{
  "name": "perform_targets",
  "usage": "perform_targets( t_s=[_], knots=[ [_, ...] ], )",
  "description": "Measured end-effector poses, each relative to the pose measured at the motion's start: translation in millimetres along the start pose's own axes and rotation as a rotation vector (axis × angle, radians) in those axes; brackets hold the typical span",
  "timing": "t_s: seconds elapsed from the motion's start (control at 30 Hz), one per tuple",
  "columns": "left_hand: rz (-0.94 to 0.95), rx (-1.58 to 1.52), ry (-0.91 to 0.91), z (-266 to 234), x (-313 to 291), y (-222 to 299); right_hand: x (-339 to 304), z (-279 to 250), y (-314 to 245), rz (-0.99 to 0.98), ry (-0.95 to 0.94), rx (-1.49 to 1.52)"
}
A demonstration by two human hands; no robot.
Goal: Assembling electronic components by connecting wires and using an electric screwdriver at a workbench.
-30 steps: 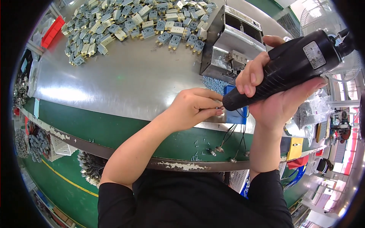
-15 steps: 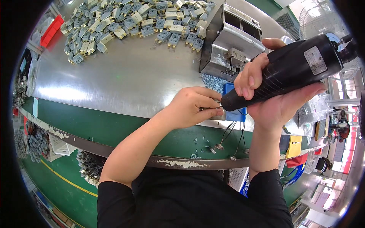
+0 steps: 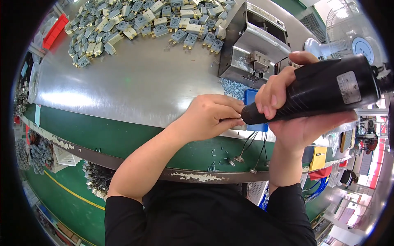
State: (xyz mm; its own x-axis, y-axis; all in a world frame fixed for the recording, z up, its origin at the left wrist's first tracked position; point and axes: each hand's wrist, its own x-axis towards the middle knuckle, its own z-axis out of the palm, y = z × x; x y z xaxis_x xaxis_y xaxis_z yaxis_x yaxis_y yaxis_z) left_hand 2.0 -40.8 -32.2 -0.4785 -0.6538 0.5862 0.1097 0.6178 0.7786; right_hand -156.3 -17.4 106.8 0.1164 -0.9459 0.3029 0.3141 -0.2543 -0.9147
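My right hand [image 3: 297, 129] is wrapped round a black electric screwdriver [image 3: 322, 92], held slanting with its nose down to the left. At that nose, the fingers of my left hand [image 3: 207, 117] are closed in a pinch. What they hold is hidden by the fingers and the tool. Under the screwdriver's front end lies a blue tray [image 3: 250, 97], partly covered. Beside it is a heap of small screws [image 3: 233, 87]. Dark wires with small metal ends [image 3: 239, 158] hang toward the table's front edge.
Grey and cream block-shaped parts [image 3: 135, 24] are piled at the far left. A metal box-like machine [image 3: 250, 49] stands behind the tray. Loose screws [image 3: 213, 167] lie on the green mat [image 3: 135, 139] near the front edge. A red bin [image 3: 55, 32] sits far left.
The screwdriver and my right hand have shifted slightly right and down. My left hand stays at the tool's nose, moved only a little to the right.
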Motion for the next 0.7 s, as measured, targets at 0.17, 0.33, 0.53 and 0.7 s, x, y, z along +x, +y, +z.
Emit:
perform_targets(
  t_s=[0.17,0.33,0.53,0.7],
  knots=[
    [-0.123,0.084,-0.002,0,2,7,7,-10,8,-0.039,-0.023,0.068],
    [-0.292,0.11,-0.153,-4,3,7,10,-19,20,-0.086,-0.092,0.123],
    [-0.283,0.055,-0.112,-4,0,1,7,-26,24,-0.155,-0.188,0.144],
    [-0.287,-0.076,-0.032,-7,0,1,6,-28,17,-0.203,-0.176,0.125]
  ],
)
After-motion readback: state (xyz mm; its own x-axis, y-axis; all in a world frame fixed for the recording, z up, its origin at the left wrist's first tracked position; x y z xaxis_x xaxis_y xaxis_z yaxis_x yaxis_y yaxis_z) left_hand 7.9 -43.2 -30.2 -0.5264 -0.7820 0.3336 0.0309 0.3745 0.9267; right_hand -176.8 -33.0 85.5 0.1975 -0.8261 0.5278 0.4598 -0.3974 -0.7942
